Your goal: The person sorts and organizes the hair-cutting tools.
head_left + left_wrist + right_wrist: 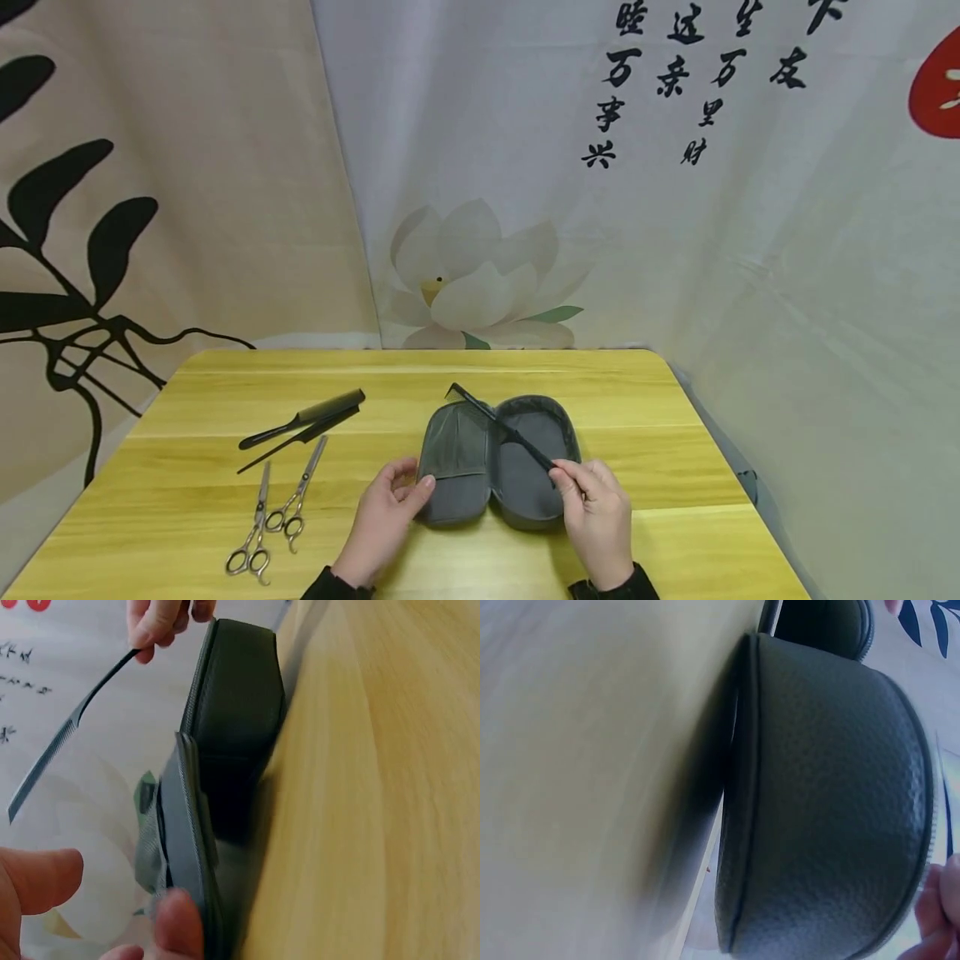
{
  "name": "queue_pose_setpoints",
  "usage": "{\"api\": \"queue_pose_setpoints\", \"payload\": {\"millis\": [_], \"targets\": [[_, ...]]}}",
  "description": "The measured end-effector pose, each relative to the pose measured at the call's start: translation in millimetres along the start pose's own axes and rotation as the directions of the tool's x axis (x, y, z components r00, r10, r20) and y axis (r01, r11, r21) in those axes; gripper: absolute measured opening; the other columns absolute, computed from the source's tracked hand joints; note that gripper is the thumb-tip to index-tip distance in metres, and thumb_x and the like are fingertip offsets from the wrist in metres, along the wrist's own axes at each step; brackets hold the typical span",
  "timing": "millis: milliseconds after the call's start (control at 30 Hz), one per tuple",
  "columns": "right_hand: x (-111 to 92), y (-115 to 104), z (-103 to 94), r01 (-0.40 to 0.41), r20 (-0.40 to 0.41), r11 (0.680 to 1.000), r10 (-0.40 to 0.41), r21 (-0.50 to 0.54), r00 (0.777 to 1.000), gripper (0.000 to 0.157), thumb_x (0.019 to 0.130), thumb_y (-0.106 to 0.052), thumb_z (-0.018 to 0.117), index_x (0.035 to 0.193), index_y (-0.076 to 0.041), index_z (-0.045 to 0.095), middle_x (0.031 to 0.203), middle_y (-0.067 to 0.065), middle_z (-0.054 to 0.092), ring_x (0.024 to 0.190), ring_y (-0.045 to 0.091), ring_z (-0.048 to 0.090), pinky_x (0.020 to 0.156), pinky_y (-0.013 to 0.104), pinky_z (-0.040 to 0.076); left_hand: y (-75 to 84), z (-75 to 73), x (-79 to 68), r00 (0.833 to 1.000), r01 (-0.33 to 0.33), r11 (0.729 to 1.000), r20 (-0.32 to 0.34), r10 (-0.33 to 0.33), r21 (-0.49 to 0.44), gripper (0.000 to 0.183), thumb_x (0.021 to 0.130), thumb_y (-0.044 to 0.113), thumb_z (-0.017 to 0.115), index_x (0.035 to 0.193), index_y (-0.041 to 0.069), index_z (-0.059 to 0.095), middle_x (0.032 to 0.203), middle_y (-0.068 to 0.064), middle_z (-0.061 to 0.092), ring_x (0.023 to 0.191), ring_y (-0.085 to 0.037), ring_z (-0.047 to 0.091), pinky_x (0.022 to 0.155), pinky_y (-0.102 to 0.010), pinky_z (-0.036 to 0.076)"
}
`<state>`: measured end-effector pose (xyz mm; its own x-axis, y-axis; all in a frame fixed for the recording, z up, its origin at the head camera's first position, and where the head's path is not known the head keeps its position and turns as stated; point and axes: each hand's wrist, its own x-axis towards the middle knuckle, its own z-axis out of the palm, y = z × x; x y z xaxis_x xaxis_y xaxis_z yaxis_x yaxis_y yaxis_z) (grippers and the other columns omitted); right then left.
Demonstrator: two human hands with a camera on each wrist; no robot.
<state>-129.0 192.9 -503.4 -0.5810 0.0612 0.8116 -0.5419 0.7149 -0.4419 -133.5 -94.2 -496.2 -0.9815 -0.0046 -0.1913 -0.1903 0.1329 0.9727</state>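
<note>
Some printed cloth (675, 250) hangs behind the yellow wood-grain desk (660, 400); short of its far edge, the right hand (597, 512) pinches a thin black comb (516, 436) above a spread grey case (459, 500) (pebbled, rounded). The left hand (384, 512), thumb apart, loosely meets its side.

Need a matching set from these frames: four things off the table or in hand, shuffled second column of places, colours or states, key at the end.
Things:
1. Held comb
2. Case
3. Scissors
4. Loose combs

Descriptions:
A. Silver, with finger rings
B. Lying left of the case, beyond the scissors
C. Pinched by the right hand
D. Grey, lying open

Pairs: 1-C, 2-D, 3-A, 4-B
</note>
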Motion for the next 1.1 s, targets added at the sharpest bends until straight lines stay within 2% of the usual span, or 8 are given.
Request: {"api": "queue_pose_setpoints", "payload": {"millis": [167, 267, 467, 567, 733, 833, 967, 1100], "targets": [[0.5, -0.4, 0.5, -0.021, 0.027, 0.994, 0.024, -0.110, 0.999, 0.020, 0.080, 0.000, 0.089, 0.098, -0.005, 0.083, 0.074, -0.005, 0.058, 0.065, 0.000, 0.045, 0.057, 0.013, 0.037, -8.8, -1.3, 7.4, 0.996, 0.059, 0.994, 0.072, -0.052, -0.097, 0.061, 0.110, 0.020, 0.061, 0.156, -0.012, 0.036, 0.155, -0.035, 0.050, 0.098, -0.024, 0.066, 0.074, -0.034, 0.062], [0.0, -0.9, 1.2, -0.061, 0.056, 0.987, 0.070, -0.149, 0.996, 0.016, 0.082, -0.002, 0.089, 0.097, -0.004, 0.083, 0.073, -0.006, 0.056, 0.064, -0.001, 0.042, 0.056, 0.013, 0.036, -13.2, -2.5, 10.9, 0.997, 0.072, 0.994, 0.034, -0.070, -0.076, 0.059, 0.110, 0.019, 0.062, 0.154, -0.012, 0.040, 0.152, -0.033, 0.051, 0.088, -0.021, 0.062, 0.065, -0.032, 0.059], [-2.6, -1.6, 0.6, -0.163, 0.143, 0.974, 0.186, -0.155, 0.972, 0.010, 0.088, -0.004, 0.085, 0.097, -0.005, 0.082, 0.074, -0.007, 0.056, 0.064, -0.003, 0.039, 0.054, 0.016, 0.036, -15.6, -5.2, 12.0, 0.995, 0.089, 0.995, -0.032, -0.091, -0.042, 0.058, 0.109, 0.021, 0.063, 0.152, -0.011, 0.041, 0.148, -0.032, 0.050, 0.080, -0.020, 0.060, 0.060, -0.032, 0.055], [-3.3, -1.6, 0.1, -0.208, 0.184, 0.965, 0.236, -0.160, 0.954, 0.007, 0.091, -0.005, 0.083, 0.097, -0.006, 0.082, 0.075, -0.007, 0.056, 0.064, -0.004, 0.040, 0.054, 0.018, 0.038, -14.5, -6.4, 11.2, 0.994, 0.103, 0.993, -0.028, -0.104, -0.055, 0.057, 0.110, 0.022, 0.063, 0.150, -0.011, 0.042, 0.133, -0.028, 0.058, 0.075, -0.020, 0.059, 0.058, -0.032, 0.055], [-3.2, -1.4, -1.5, -0.248, 0.227, 0.955, 0.281, -0.162, 0.932, 0.005, 0.095, -0.008, 0.080, 0.099, -0.006, 0.082, 0.075, -0.007, 0.057, 0.064, -0.003, 0.041, 0.055, 0.020, 0.039, -15.7, -9.8, 8.7, 0.986, 0.136, 0.985, 0.112, -0.124, -0.103, 0.059, 0.111, 0.025, 0.060, 0.149, -0.016, 0.039, 0.091, -0.011, 0.065, 0.067, -0.016, 0.059, 0.056, -0.030, 0.055], [-3.0, -2.1, -2.1, -0.252, 0.241, 0.954, 0.285, -0.159, 0.928, 0.005, 0.096, -0.009, 0.079, 0.099, -0.006, 0.082, 0.075, -0.006, 0.058, 0.065, -0.002, 0.043, 0.056, 0.021, 0.039, -18.7, -10.9, 7.9, 0.971, 0.136, 0.985, 0.210, -0.111, -0.107, 0.056, 0.112, 0.024, 0.057, 0.145, -0.019, 0.042, 0.078, -0.004, 0.064, 0.062, -0.013, 0.060, 0.054, -0.028, 0.055], [-2.2, -3.0, -2.2, -0.249, 0.230, 0.952, 0.286, -0.177, 0.930, 0.004, 0.095, -0.009, 0.080, 0.098, -0.007, 0.082, 0.076, -0.006, 0.060, 0.065, -0.001, 0.045, 0.056, 0.021, 0.041, -23.3, -10.1, 9.7, 0.957, 0.141, 0.982, 0.270, -0.103, -0.125, 0.037, 0.111, 0.024, 0.060, 0.125, -0.010, 0.056, 0.067, -0.002, 0.063, 0.056, -0.010, 0.060, 0.053, -0.027, 0.056], [-1.4, -3.0, -1.9, -0.244, 0.198, 0.950, 0.282, -0.193, 0.939, 0.004, 0.093, -0.008, 0.083, 0.096, -0.006, 0.082, 0.075, -0.005, 0.062, 0.064, 0.000, 0.047, 0.055, 0.021, 0.041, -29.1, -8.7, 13.6, 0.942, 0.162, 0.974, 0.317, -0.105, -0.160, 0.026, 0.110, 0.027, 0.063, 0.105, 0.002, 0.056, 0.064, -0.001, 0.063, 0.054, -0.008, 0.060, 0.052, -0.025, 0.056]]}}
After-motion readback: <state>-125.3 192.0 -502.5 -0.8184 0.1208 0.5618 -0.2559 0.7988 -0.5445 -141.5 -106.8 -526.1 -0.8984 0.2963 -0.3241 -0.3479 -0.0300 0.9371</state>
